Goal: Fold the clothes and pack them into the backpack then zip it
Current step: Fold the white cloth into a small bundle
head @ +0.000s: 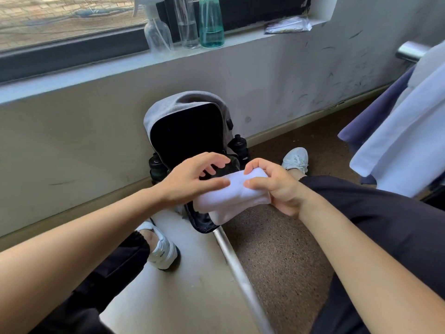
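One folded cloth (230,198) sits gripped in right hand (277,189).

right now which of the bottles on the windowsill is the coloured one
The teal bottle at the right end of the row on the windowsill; the spray bottle and the tall bottle beside it are both clear.
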Available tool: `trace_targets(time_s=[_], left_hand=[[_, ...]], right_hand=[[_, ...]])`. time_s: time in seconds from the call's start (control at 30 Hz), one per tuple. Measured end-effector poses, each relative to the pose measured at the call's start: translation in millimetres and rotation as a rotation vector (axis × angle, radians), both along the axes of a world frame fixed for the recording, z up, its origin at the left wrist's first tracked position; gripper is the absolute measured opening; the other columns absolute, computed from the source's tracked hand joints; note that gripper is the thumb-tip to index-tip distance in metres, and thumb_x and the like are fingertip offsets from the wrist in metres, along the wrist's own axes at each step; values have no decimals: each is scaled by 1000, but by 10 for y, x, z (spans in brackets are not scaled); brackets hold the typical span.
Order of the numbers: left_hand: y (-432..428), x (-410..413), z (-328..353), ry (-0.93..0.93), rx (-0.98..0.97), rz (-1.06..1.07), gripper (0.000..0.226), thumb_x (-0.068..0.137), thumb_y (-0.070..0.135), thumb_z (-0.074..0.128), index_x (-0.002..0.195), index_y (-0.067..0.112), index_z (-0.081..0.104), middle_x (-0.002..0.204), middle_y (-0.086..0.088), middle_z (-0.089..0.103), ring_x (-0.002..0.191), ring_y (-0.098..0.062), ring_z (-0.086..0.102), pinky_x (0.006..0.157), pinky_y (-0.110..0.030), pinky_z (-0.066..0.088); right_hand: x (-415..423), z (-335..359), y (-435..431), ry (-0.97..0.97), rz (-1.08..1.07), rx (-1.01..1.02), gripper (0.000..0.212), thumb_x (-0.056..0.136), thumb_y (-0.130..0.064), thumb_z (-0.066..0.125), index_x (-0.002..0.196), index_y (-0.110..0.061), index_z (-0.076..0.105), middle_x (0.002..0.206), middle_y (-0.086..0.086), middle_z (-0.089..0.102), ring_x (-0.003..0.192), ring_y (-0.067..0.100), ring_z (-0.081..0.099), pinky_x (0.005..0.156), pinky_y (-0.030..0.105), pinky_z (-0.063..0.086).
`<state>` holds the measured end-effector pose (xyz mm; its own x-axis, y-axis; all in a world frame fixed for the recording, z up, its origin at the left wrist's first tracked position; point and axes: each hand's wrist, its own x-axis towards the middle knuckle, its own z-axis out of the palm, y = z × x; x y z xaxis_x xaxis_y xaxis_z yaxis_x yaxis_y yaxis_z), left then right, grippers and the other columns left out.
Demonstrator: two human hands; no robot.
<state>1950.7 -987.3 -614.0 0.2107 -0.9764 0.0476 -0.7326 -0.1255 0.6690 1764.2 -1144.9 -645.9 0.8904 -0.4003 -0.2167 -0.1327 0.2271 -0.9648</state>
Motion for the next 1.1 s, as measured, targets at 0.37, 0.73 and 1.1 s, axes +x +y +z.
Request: trace_targets(time_s=[0.37,0.73,1.1], left_hand=[[54,-120,-150,571,381,-3,65,80,42,80,138,30,54,127,1,68,114,-8,67,99,-32,56],[45,443,-479,389,399,271,54,64,49,90,108,24,69,104,-6,75,100,-26,73,86,-43,60],[-585,1280,-1045,-321,276,580,72,82,49,64,146,27,38,129,-12,63,112,-42,63,82,-45,49]], right_hand=[[89,-113,138,-71,55,-78,26,71,-9,71,92,-24,67,107,20,59,94,28,57,73,37,47],[543,-614,-114,127,12,-163,46,90,-34,74,133,-34,58,134,6,57,124,25,58,97,44,55],[1189,-1384,-451,574,-42,-638,93,83,-55,71,155,-23,23,151,5,41,142,33,34,112,56,35]])
